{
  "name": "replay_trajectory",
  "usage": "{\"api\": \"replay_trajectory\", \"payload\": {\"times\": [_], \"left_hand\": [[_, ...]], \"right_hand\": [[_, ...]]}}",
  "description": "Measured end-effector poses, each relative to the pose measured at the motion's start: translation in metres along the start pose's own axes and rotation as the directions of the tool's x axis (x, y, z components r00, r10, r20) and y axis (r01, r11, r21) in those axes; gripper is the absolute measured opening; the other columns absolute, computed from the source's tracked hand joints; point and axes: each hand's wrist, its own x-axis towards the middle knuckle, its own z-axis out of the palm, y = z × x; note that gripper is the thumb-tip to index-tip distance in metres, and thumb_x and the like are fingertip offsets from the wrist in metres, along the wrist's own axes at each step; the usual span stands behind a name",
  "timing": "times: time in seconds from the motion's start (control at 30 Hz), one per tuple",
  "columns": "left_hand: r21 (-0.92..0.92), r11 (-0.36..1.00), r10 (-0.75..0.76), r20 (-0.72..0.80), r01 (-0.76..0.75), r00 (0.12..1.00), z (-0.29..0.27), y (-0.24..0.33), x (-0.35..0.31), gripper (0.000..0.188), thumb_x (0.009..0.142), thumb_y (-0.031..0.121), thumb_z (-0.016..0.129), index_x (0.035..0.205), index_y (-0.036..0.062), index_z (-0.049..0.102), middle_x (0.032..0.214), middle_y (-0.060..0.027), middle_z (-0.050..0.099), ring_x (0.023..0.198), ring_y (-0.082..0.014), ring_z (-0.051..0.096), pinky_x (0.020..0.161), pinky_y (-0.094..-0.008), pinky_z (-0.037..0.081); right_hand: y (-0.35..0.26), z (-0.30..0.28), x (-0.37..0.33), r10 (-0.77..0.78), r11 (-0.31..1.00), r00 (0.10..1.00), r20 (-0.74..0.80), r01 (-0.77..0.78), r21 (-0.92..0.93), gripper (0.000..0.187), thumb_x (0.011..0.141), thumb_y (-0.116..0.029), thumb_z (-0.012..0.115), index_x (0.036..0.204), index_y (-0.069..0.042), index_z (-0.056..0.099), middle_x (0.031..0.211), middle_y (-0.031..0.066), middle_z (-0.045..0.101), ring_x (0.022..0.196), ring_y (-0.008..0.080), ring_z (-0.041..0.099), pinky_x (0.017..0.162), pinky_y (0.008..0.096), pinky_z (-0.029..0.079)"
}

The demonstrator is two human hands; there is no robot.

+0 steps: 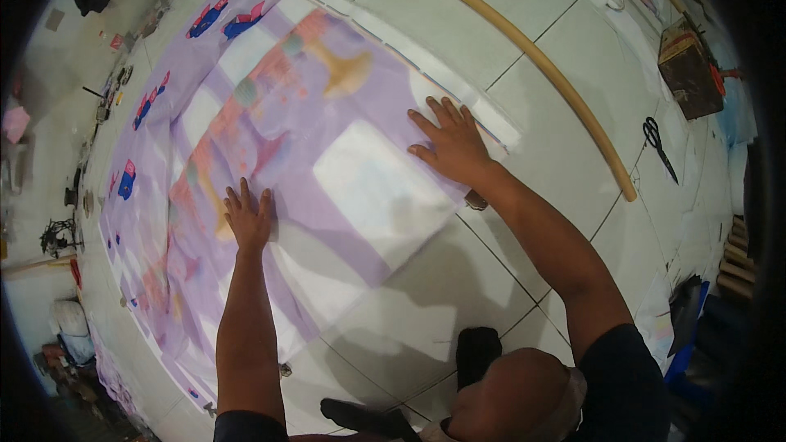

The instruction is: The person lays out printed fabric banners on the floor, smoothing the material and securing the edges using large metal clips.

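A large sheet of thin purple paper (327, 131) with pink, orange and white printed patches lies spread on the white tiled floor (458, 41). My left hand (247, 217) rests flat on it near its lower left part, fingers apart. My right hand (452, 143) presses flat on the sheet's right edge, fingers spread. Neither hand holds anything. More purple sheets with blue and red figures (209, 16) lie beneath and to the left.
A long curved bamboo pole (565, 82) lies across the floor on the right. Black scissors (659, 147) lie beyond it, and a brown box (688, 65) stands farther right. Small tools and clutter (98, 106) line the left edge.
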Motion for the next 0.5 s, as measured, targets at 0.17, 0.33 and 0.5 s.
{"api": "replay_trajectory", "payload": {"times": [0.17,0.33,0.5], "left_hand": [[0.029,0.985,-0.17,0.069,0.169,0.983,0.012,-0.002,0.007,0.08,0.094,0.067,0.039,0.157,0.0213,0.02,0.161,-0.0234,0.012,0.149,-0.0428,0.01,0.116,-0.0627,0.008],[-0.019,0.966,-0.258,-0.03,0.257,0.966,0.024,-0.028,-0.002,0.082,0.094,0.068,0.037,0.157,0.0192,0.019,0.161,-0.0232,0.011,0.149,-0.0416,0.007,0.117,-0.0615,0.006],[0.009,0.974,-0.225,-0.038,0.226,0.974,0.025,-0.014,-0.001,0.082,0.095,0.067,0.038,0.157,0.0175,0.019,0.161,-0.0234,0.01,0.149,-0.0411,0.007,0.117,-0.0609,0.005]], "right_hand": [[-0.003,0.027,0.023,0.007,0.994,0.999,-0.036,-0.011,-0.113,0.064,0.096,-0.059,0.044,0.149,-0.023,0.039,0.156,0.0164,0.029,0.147,0.0386,0.02,0.117,0.0591,0.015],[-0.012,0.035,0.025,0.0,0.995,1.0,-0.014,-0.001,-0.1,0.067,0.096,-0.061,0.044,0.15,-0.023,0.037,0.158,0.0148,0.026,0.148,0.0374,0.017,0.117,0.0598,0.013],[-0.002,0.033,0.015,0.035,0.994,0.999,0.002,-0.035,-0.104,0.066,0.097,-0.061,0.04,0.151,-0.024,0.035,0.16,0.0136,0.022,0.149,0.0364,0.015,0.118,0.0598,0.009]]}}
